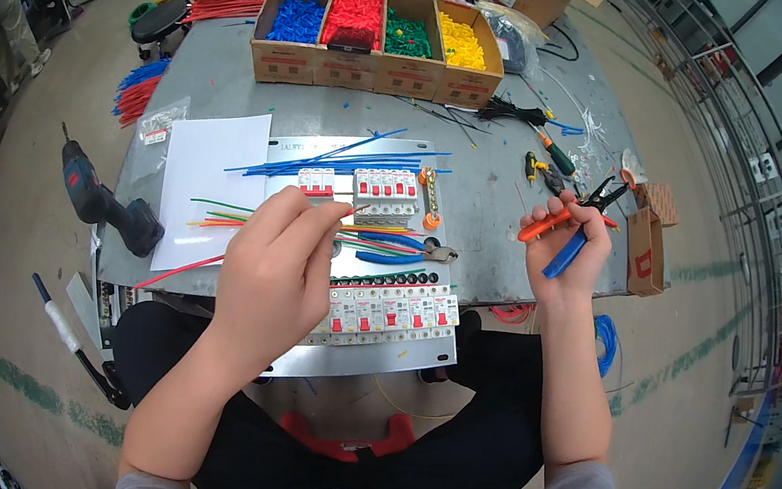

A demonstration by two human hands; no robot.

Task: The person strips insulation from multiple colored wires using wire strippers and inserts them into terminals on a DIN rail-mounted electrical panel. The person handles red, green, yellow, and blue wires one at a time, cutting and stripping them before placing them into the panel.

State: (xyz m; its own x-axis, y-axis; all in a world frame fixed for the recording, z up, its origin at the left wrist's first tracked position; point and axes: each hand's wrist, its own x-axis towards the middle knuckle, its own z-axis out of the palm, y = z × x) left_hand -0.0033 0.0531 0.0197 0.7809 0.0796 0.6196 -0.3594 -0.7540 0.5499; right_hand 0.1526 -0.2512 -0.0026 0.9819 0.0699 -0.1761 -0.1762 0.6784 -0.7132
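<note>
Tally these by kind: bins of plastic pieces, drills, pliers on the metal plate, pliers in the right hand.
Bins of plastic pieces: 4
Drill: 1
Blue-handled pliers on the metal plate: 1
Orange-and-blue pliers in the right hand: 1
Total: 7

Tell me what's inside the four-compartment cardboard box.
Left to right, the cardboard box holds small blue pieces, red pieces, green pieces and yellow pieces in separate compartments. They hide its floor and anything buried.
</note>
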